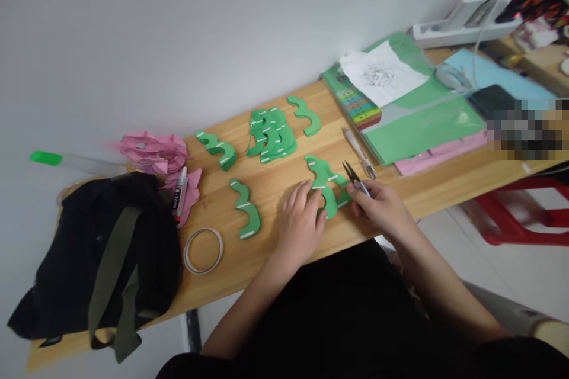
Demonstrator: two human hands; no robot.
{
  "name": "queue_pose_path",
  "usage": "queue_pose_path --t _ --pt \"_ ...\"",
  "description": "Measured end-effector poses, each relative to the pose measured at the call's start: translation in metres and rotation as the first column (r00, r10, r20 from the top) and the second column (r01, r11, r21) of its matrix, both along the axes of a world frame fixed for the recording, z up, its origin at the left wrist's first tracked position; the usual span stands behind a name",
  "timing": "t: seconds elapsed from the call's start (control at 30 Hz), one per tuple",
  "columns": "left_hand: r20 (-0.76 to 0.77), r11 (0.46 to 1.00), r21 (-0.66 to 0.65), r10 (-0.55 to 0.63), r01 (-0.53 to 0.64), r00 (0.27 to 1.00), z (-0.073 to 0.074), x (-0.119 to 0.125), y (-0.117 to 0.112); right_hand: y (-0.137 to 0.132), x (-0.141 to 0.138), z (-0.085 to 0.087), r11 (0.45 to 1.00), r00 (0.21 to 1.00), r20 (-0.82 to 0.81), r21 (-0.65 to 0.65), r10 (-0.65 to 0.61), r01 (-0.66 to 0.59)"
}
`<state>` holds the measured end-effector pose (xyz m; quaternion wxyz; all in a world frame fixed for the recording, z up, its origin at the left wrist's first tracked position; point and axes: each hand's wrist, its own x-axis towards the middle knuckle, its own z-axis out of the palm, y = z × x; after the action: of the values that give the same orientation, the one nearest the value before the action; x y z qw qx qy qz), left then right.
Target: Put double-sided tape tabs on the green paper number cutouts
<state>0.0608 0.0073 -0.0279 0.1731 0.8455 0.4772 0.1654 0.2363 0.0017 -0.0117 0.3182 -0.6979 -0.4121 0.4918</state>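
My left hand [302,219] lies palm down on the wooden table, its fingers stretched out and touching a wavy green paper piece [319,173] with short white strips on it. My right hand [383,207] is closed around slim tweezers [355,177], whose dark pointed tips stand apart. Beside that hand is another green piece [342,189], partly hidden by the fingers. Further off lie an overlapping pile of such pieces [272,135] and separate wavy pieces: one to the pile's right [306,115], one to its left [217,150], one nearer me [246,210].
A tape roll [203,251], a glue tube [180,195] and crumpled pink paper [153,151] lie left, near a black bag [111,249]. A pen [359,153], green folders [427,127], a white sheet [382,74] and a power strip [466,32] are on the right.
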Motion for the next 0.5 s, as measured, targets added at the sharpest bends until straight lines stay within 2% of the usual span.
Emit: queue_pose_path --t 0.1,0.17,0.27,0.33,0.4,0.43,0.5 --pt "-0.018 1.000 0.010 -0.016 0.016 1.000 -0.005 -0.001 -0.001 0.012 0.002 0.000 0.987 0.987 0.033 -0.040 0.159 -0.158" --pt "0.001 1.000 0.014 -0.006 0.006 1.000 -0.006 -0.002 -0.001 0.021 0.000 -0.001 0.973 0.970 0.091 -0.069 0.225 -0.219" --pt "0.047 0.992 0.009 0.124 -0.125 0.991 -0.005 -0.004 0.001 0.028 -0.005 -0.002 0.973 0.956 0.183 -0.061 0.231 -0.223" --pt "0.089 0.967 -0.031 0.254 -0.252 0.963 -0.001 -0.006 0.004 0.028 -0.008 -0.001 0.971 0.962 0.141 0.012 0.235 -0.239" --pt "0.166 0.935 -0.143 0.346 -0.325 0.924 0.003 -0.009 0.008 0.026 -0.010 0.002 0.959 0.964 0.030 0.097 0.265 -0.266" --pt "0.218 0.917 -0.233 0.374 -0.324 0.901 0.005 -0.010 0.010 0.024 -0.010 0.002 0.954 0.960 -0.021 0.123 0.279 -0.275" --pt "0.325 0.874 -0.419 0.397 -0.246 0.858 0.007 -0.013 0.016 0.022 -0.010 0.002 0.954 0.955 -0.080 0.123 0.285 -0.275"
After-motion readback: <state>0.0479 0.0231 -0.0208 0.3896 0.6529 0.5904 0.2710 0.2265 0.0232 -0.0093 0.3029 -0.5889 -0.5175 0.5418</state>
